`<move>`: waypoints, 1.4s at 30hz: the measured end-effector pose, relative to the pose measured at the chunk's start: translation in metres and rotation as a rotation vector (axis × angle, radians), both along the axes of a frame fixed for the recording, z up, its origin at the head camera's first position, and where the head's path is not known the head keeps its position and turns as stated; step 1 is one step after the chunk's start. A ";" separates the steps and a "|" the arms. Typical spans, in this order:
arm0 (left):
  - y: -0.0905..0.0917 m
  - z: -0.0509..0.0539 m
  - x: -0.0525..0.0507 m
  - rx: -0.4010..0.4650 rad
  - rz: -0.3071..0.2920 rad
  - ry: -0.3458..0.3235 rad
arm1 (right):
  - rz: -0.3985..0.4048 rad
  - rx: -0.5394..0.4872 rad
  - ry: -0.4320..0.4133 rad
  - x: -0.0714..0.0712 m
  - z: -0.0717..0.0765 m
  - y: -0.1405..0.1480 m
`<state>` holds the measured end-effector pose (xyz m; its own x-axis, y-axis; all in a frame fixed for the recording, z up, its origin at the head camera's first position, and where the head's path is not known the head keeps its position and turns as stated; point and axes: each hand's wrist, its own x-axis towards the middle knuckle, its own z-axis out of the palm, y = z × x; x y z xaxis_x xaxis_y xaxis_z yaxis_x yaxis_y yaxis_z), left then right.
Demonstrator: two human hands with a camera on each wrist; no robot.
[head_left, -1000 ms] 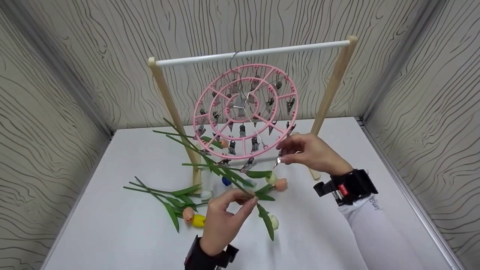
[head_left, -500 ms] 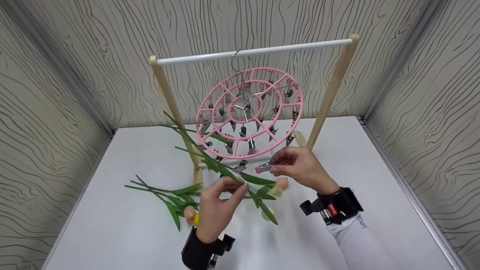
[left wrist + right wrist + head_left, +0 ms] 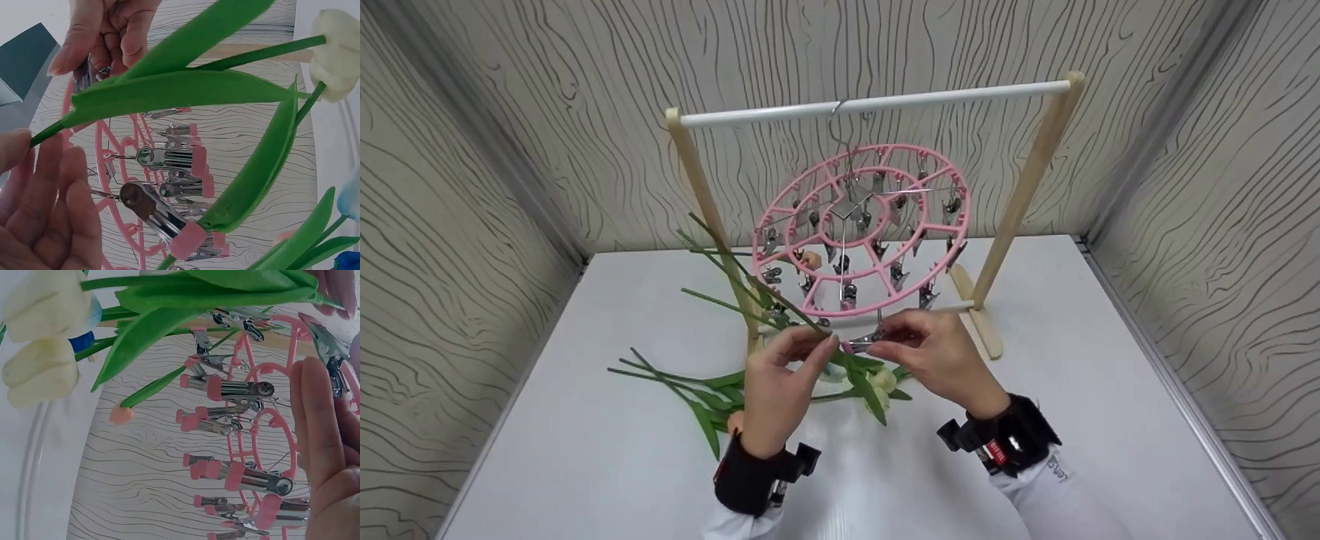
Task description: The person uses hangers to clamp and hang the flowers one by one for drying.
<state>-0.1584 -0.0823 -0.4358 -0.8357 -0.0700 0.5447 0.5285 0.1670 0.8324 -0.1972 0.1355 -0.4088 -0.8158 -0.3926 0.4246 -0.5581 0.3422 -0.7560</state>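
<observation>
While pinching the stem of a white tulip with the left hand, at 7 o'clock of the pink ring, also grips a metal clip in the right hand at 5 o'clock. Holds the clip just beside the stem, at 6 o'clock below the ring; cannot tell if touching. Slants the tulip, blossom toward 4 o'clock. Has a second white blossom near it. Shows more clips dangling from the ring, hooked on a white bar at 12 o'clock. Also shows other tulips lying on the surface toward 8 o'clock.
</observation>
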 end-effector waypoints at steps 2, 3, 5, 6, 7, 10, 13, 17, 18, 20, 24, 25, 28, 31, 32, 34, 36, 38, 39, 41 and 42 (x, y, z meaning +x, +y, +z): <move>-0.001 0.000 0.000 -0.002 0.003 0.000 | -0.003 0.004 0.037 0.002 0.000 -0.003; -0.001 0.000 -0.001 -0.002 0.004 0.005 | -0.004 0.004 0.050 0.003 0.000 -0.005; -0.002 0.000 -0.003 -0.012 0.015 0.018 | -0.011 0.004 0.071 0.004 0.000 -0.007; -0.003 0.001 -0.003 -0.015 0.022 0.026 | -0.015 0.004 0.082 0.004 0.000 -0.008; -0.003 0.001 -0.004 -0.021 0.031 0.029 | -0.016 0.002 0.092 0.005 0.001 -0.009; -0.004 0.003 -0.005 -0.035 0.050 0.028 | -0.019 -0.006 0.093 0.006 0.001 -0.012; -0.004 0.004 -0.005 -0.039 0.053 0.013 | -0.023 -0.015 0.089 0.007 0.000 -0.014; -0.003 0.005 -0.006 -0.038 0.043 0.013 | -0.031 -0.029 0.110 0.006 -0.001 -0.015; -0.003 0.005 -0.006 -0.036 0.042 0.018 | -0.036 -0.031 0.121 0.006 -0.002 -0.015; -0.002 0.006 -0.006 -0.034 0.037 0.033 | -0.046 -0.036 0.145 0.006 -0.002 -0.015; -0.001 0.006 -0.008 -0.034 0.029 0.072 | -0.051 -0.043 0.178 0.005 -0.003 -0.015; -0.001 0.006 -0.008 -0.036 0.028 0.079 | -0.047 -0.046 0.181 0.005 -0.003 -0.015; 0.000 0.006 -0.009 -0.037 0.030 0.083 | -0.033 -0.049 0.182 0.005 -0.003 -0.015; 0.001 0.007 -0.008 -0.035 0.029 0.065 | -0.018 -0.039 0.146 0.005 -0.002 -0.014; 0.002 0.007 -0.008 -0.032 0.024 0.058 | -0.012 -0.035 0.129 0.005 -0.002 -0.013; 0.002 0.007 -0.008 -0.027 0.017 0.050 | 0.003 -0.027 0.082 0.005 -0.001 -0.011; 0.003 0.006 -0.009 -0.024 0.005 0.039 | 0.012 -0.028 0.024 0.004 -0.001 -0.009; 0.003 0.006 -0.010 -0.025 -0.004 0.028 | 0.011 -0.025 -0.027 0.003 -0.001 -0.007; 0.004 0.005 -0.010 -0.027 -0.007 0.021 | 0.005 -0.023 -0.050 0.002 -0.001 -0.007; 0.004 0.004 -0.011 -0.030 -0.011 -0.001 | -0.012 -0.023 -0.081 0.001 -0.002 -0.005; 0.005 0.003 -0.011 -0.030 -0.011 -0.011 | -0.021 -0.026 -0.090 0.001 -0.002 -0.005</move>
<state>-0.1698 -0.0777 -0.4329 -0.8421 -0.0440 0.5376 0.5217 0.1865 0.8325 -0.1965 0.1306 -0.4109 -0.8591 -0.3647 0.3590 -0.4804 0.3331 -0.8113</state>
